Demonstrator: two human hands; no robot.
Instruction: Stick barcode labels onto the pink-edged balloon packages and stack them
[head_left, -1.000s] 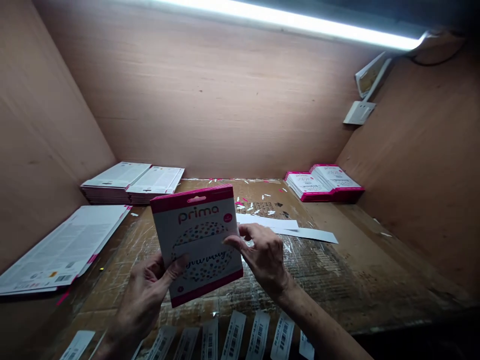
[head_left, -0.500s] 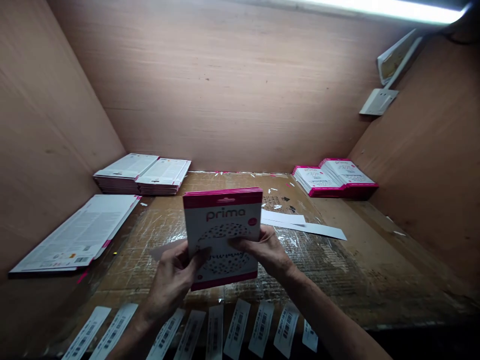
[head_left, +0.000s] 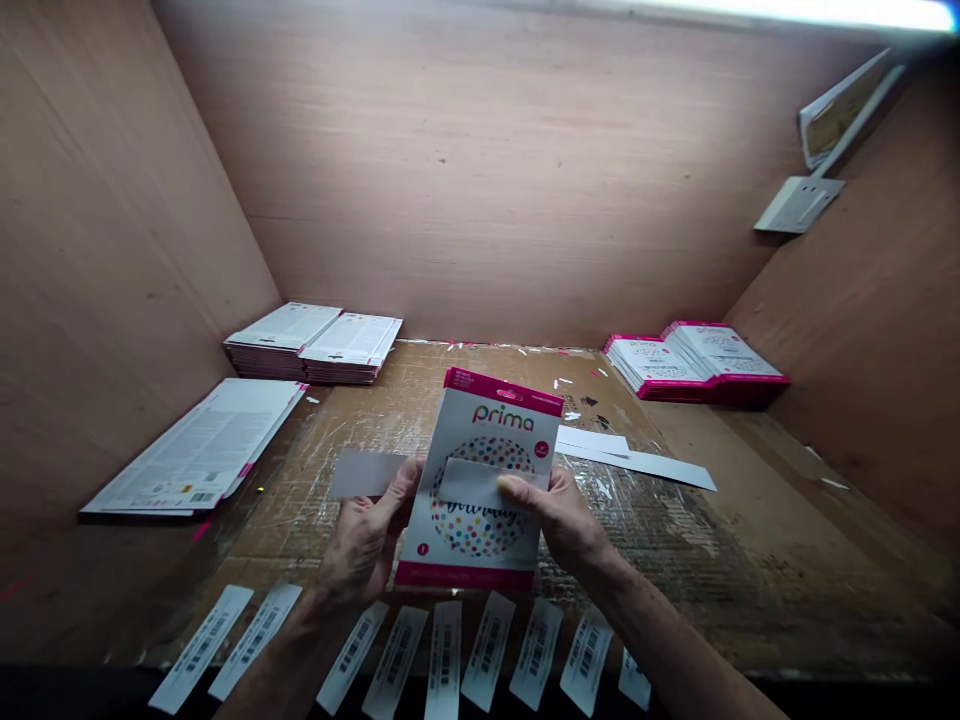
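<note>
A small stack of flat white-and-magenta "prima" packets (head_left: 486, 420), with a dotted round print and the word "birthday", is held upright and slightly tilted above the cardboard. A white paper strip (head_left: 469, 482) lies across its front, and another end of white strip sticks out on the left. My right hand (head_left: 574, 515) is closed on the packets' right edge, its thumb pressing the strip against the front. My left hand (head_left: 367, 535) pinches the left strip end beside the packets' left edge; its other fingers are partly hidden.
Several barcode labels (head_left: 446, 655) hang along the front edge of the cardboard surface (head_left: 637, 560). Packet stacks stand at the back left (head_left: 349, 345) and back right (head_left: 720, 350). More packets (head_left: 199, 445) lie at the left. Loose white strips (head_left: 637, 465) lie right of centre.
The packets have tilted, their top leaning right. My right thumb now presses a white strip across their front, and my left hand has moved from the packets' front to the strip end at the left.
</note>
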